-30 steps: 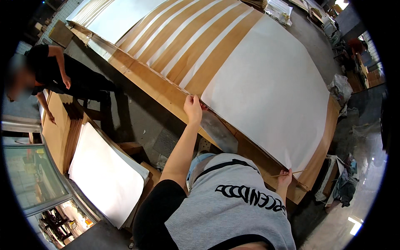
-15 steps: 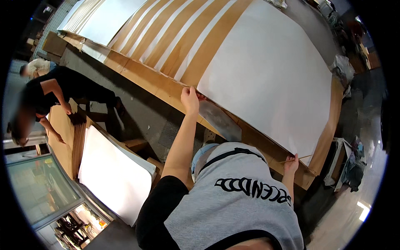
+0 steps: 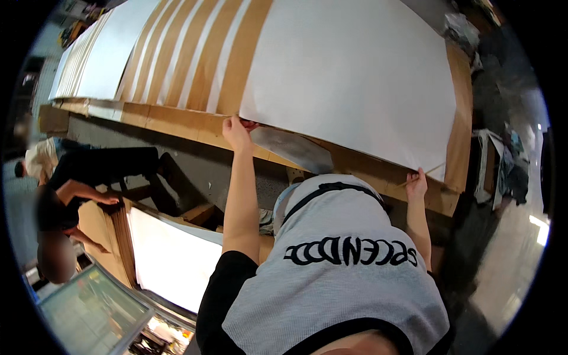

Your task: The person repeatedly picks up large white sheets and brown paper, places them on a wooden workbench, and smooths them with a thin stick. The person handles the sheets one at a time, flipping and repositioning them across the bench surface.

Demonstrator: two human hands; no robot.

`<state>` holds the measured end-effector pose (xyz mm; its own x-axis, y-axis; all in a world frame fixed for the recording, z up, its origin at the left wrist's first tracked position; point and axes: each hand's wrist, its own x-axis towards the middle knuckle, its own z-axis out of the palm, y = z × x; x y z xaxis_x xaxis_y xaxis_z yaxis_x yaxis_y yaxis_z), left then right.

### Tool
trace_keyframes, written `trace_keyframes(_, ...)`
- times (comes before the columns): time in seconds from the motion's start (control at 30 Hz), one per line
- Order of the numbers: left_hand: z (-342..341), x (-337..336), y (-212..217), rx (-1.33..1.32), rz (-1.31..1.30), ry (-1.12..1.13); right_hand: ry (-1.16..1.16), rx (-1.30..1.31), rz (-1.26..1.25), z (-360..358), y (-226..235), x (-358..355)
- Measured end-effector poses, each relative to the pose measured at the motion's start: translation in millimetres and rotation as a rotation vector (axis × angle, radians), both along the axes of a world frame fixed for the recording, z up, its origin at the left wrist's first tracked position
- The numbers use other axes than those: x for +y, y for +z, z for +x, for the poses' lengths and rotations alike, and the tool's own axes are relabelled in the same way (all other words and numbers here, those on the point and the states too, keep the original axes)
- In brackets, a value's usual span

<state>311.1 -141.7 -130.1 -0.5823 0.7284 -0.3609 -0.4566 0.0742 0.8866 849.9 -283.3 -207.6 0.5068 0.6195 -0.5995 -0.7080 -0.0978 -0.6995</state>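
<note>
A large white sheet lies on the table, over a brown sheet whose strip shows at its right. My left hand is closed at the white sheet's near left corner, its fingers pinching the edge there. At the near right corner, my right hand is closed around a thin wooden stick and touches or nearly touches the sheet's edge. Left of this sheet, several brown and white sheets overlap in a fan of strips. A grey, shiny flat piece shows below the near edge, between my hands.
The table's brown front edge runs along the near side. At the left, another person bends over a stack of brown sheets, beside a stack of white sheets. Clear plastic and a rack with cloth stand at right.
The whole view has turned, so the table and sheets appear rotated and shifted. Both my hands stay at the white sheet's near corners. The other person's arms have moved a little over the brown stack.
</note>
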Motion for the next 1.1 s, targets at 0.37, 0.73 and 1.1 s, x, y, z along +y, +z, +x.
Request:
trace_keyframes(0.37, 67.6, -26.2, 64.1, 1.646, 0.318, -0.499, -0.080, -0.001, 0.019, -13.6, 7.3, 4.4)
trace_keyframes(0.73, 73.9, -14.2, 40.6, 1.638, 0.347, -0.794, -0.071, -0.036, 0.040, -18.2, 10.8, 1.6)
trace_keyframes(1.1, 81.7, -15.0, 39.6, 1.645, 0.330, -0.840, 0.298, -0.582, -0.339, -3.2, 29.1, -42.0)
